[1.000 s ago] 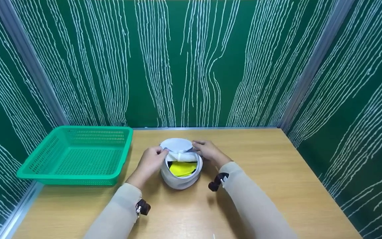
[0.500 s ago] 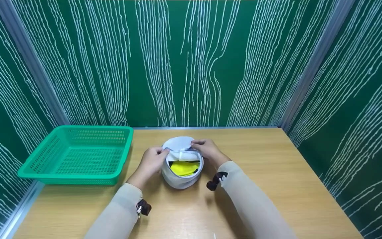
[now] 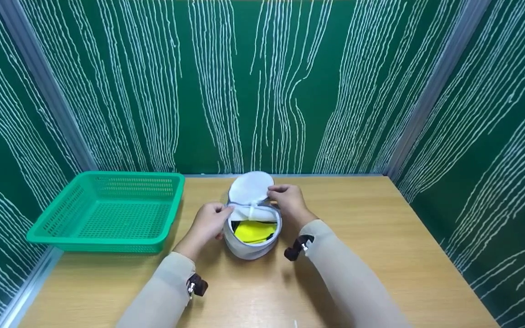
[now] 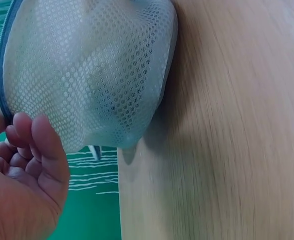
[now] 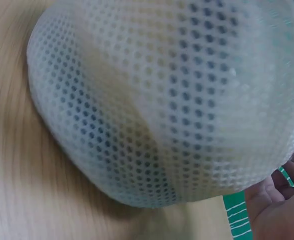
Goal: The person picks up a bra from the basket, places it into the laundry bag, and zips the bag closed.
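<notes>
Mesh zip bag (image 3: 244, 249): upright on surface (image 3: 358, 255), yellow fabric (image 3: 254, 231) inside | Left hand (image 3: 208, 221): pinches zip rim (image 4: 0, 65), apparently to steady bag | Right hand (image 3: 288, 199): pinches lid (image 3: 249, 187), seemingly to hold it back

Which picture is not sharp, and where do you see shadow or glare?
Right wrist: the mesh bag looks blurred; left wrist: its weave is crisper, with shadow beside it on the table; head: pale glare low in the picture, soft shadow beside the right sleeve.
</notes>
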Demonstrator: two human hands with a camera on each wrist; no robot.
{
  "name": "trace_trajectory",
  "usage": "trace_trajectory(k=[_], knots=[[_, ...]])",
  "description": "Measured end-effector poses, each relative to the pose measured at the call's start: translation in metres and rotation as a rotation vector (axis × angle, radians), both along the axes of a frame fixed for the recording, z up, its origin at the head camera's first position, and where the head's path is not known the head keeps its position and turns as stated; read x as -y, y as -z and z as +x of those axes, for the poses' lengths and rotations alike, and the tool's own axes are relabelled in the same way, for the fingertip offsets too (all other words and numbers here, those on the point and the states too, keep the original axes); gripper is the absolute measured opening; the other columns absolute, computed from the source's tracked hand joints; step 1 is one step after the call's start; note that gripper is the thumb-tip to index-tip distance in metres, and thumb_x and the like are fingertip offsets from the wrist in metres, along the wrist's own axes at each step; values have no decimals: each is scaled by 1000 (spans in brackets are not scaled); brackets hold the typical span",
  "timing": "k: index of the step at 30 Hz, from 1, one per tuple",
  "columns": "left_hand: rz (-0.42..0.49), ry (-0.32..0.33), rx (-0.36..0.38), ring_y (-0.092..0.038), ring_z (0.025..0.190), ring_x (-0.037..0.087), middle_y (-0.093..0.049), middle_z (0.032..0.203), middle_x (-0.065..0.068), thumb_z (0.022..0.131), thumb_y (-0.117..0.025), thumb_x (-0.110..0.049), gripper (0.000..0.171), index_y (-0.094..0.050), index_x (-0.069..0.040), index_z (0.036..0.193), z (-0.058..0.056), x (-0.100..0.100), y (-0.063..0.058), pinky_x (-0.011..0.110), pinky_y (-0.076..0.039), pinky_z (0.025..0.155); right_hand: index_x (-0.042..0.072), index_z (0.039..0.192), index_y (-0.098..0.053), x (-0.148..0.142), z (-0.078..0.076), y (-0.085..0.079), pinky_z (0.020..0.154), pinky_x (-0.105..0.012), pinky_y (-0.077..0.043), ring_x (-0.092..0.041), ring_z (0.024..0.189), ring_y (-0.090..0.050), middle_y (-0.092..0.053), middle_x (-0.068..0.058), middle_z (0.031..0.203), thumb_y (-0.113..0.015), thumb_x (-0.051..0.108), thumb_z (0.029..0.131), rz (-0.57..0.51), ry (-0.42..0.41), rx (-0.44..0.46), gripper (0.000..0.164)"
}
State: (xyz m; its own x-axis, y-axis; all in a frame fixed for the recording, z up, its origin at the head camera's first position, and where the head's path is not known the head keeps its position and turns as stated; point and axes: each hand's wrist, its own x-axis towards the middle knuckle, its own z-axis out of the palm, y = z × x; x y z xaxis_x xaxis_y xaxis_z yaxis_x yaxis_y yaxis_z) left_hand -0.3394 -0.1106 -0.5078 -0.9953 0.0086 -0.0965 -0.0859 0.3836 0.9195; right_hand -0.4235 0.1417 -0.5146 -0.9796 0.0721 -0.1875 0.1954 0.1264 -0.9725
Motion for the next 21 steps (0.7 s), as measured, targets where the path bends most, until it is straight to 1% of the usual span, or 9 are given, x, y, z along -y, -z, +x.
trace_trajectory(k=[2, 5, 7, 10, 14, 17, 21], knots=[[5, -4, 14, -52, 51, 17, -53, 65, 1, 117, -64, -32, 36, -63, -12, 88, 0, 1, -1, 28, -45, 51, 7, 128, -81, -2, 0, -4, 117, -48, -61, -34, 130, -71, -73, -16, 136, -72, 8, 110, -27, 3, -6, 19], [-13, -13, 31, -52, 51, 19, -54, 65, 2, 117, -63, -34, 35, -64, -12, 90, 0, 2, -3, 28, -42, 51, 5, 126, -80, -4, 1, -10, 111, -45, -64, -35, 130, -73, -73, -18, 135, -73, 7, 109, -45, 1, -39, 18], [-34, -26, 47, -54, 53, 21, -55, 66, 3, 118, -62, -35, 36, -64, -12, 91, 0, 2, -4, 29, -42, 52, 5, 123, -80, -6, 2, -12, 106, -40, -67, -32, 125, -75, -74, -17, 132, -76, 8, 108, -41, 4, -60, 16], [-59, -41, 60, -55, 54, 22, -55, 67, 3, 118, -62, -35, 36, -64, -13, 89, -1, 3, -4, 29, -43, 53, 4, 118, -80, -8, 2, -15, 97, -32, -69, -25, 113, -77, -75, -14, 124, -78, 8, 106, -42, 11, -97, 13], [-59, -59, 17, -50, 50, 19, -51, 62, 2, 115, -62, -29, 39, -59, -13, 79, -4, 4, -1, 28, -42, 50, 2, 111, -76, -11, 3, -18, 87, -27, -69, -20, 98, -76, -74, -11, 111, -79, 3, 102, -55, 26, -166, 9], [-44, -70, -10, -47, 48, 16, -47, 59, 0, 112, -60, -24, 40, -55, -14, 74, -7, 5, 0, 27, -41, 48, 3, 107, -74, -12, 5, -23, 85, -27, -69, -18, 92, -75, -73, -9, 105, -79, 0, 100, -63, 31, -205, 9], [-2, -95, 8, -46, 52, 14, -47, 64, -2, 113, -57, -26, 38, -55, -16, 76, -7, 5, 1, 27, -41, 50, 6, 103, -72, -14, 6, -31, 85, -27, -69, -18, 91, -75, -72, -9, 102, -80, -2, 99, -74, 37, -235, 11]])
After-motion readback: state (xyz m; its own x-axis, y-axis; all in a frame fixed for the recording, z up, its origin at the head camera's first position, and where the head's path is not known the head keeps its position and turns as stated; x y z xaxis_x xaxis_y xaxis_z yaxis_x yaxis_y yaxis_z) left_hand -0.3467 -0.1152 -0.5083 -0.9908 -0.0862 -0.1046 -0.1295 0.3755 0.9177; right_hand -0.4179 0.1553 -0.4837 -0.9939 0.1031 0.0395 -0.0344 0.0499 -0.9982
